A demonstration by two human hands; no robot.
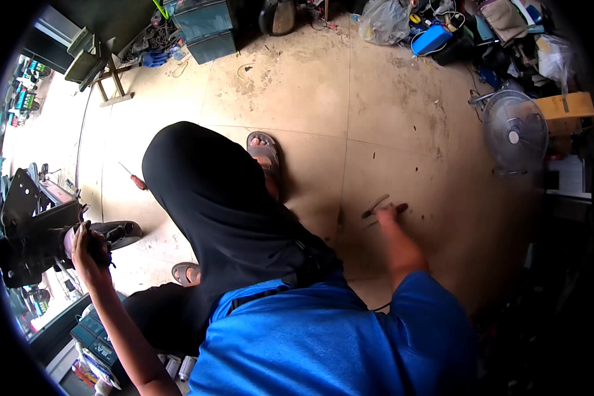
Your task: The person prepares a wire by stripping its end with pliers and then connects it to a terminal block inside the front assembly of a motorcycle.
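At the left, my left hand [86, 254] is closed around a black part [99, 247] of a dark wheeled machine [30, 237]. Exactly what that part is, I cannot make out. My right hand [388, 214] reaches down to the floor on the right and is smeared by motion. Right by its fingers are a thin curved dark tool [375, 206] and a short dark reddish handle [401, 208]. Whether the hand grips either one does not show. A screwdriver with a red handle [138, 182] lies on the floor between the machine and my knee.
A standing fan [513, 135] is at the right, below a heap of bags and odds and ends [501, 26]. Dark teal crates [208, 33] stand at the far side near a wooden stool [112, 79]. White cans [187, 367] sit by my left arm.
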